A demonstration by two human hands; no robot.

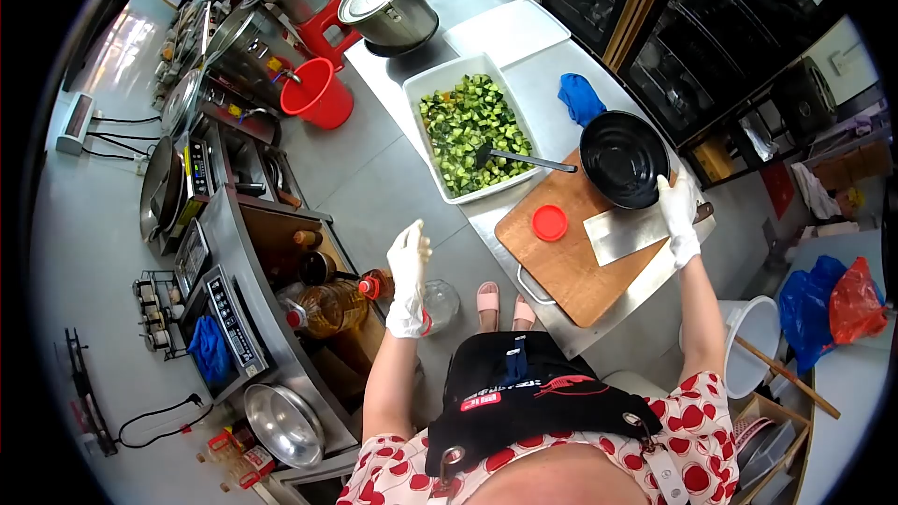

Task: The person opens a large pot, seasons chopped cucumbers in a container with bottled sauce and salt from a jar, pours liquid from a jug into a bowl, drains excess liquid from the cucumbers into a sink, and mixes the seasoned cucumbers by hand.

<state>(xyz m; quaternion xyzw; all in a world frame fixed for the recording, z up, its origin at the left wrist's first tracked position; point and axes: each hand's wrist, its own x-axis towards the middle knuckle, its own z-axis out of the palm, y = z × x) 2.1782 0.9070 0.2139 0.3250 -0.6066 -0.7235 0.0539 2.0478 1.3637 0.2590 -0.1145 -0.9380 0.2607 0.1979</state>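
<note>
My right hand (679,212), in a white glove, grips the near rim of a black bowl (625,159). The bowl is tilted and looks wet inside. Beneath it a cleaver (622,236) lies on a wooden cutting board (552,266), partly hidden by my right hand. A red lid (550,223) rests on the board. My left hand (409,266), also gloved, is raised beside the table with fingers loosely bent and nothing visible in it. Left of the board, a white tub (456,194) holds diced cucumber (472,122) and a black-headed spoon (528,160).
A lidded steel pot (385,7), a white lid (510,33) and a blue cloth (582,99) are on the steel table. A red bucket (318,98) stands on the floor. To the left, oil bottles (329,309) fill a cabinet below the counter. A white bin (751,346) stands right.
</note>
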